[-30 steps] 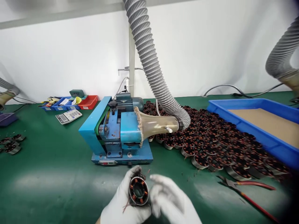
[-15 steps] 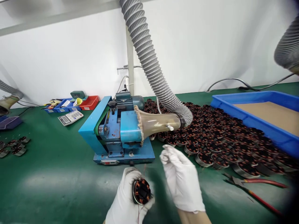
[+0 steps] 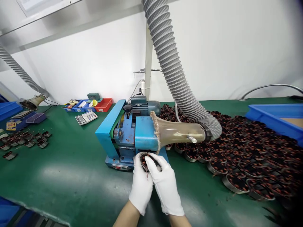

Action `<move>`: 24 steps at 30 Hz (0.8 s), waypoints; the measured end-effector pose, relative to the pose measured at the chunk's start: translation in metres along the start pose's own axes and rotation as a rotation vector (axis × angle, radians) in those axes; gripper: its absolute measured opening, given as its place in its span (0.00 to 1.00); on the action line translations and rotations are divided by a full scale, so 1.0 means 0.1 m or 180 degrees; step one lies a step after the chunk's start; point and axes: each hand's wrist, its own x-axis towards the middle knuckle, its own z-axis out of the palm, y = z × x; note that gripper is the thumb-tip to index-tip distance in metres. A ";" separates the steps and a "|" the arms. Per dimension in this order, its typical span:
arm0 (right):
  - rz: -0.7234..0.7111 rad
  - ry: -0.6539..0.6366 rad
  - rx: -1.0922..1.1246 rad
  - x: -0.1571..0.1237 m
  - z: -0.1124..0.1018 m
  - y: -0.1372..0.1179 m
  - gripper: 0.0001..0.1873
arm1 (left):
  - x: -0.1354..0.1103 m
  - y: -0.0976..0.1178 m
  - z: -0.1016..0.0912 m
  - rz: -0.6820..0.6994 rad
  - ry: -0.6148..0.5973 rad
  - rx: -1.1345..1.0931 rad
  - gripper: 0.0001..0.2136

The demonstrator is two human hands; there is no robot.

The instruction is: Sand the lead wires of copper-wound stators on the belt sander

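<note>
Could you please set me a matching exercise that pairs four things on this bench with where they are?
1 stator
2 calculator
3 ribbed hose
4 blue tray

A far to the right
B between left hand and right hand
C left of the blue machine
D hanging from above

Pairs: 1-B, 2-C, 3-D, 4-A

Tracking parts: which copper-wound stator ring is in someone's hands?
The stator ring held between the gloved left hand and right hand, before the blue machine.
</note>
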 end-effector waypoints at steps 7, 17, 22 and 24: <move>-0.0062 0.0064 0.0165 0.06 -0.03 -0.01 0.12 | 0.05 0.01 0.05 0.0011 0.0137 0.0050 0.18; -0.0212 -0.0068 0.0837 -0.42 -0.21 0.00 0.10 | -0.38 0.19 -0.31 -0.0232 -0.0804 -0.0024 0.27; 0.0123 -0.0139 0.1192 -0.44 -0.45 -0.12 0.09 | -0.35 0.36 -0.38 -0.0855 -0.0660 -0.0068 0.27; -0.0115 -0.0685 0.0996 -0.43 -0.55 -0.16 0.08 | -0.35 0.37 -0.40 -0.1105 -0.0617 -0.0538 0.28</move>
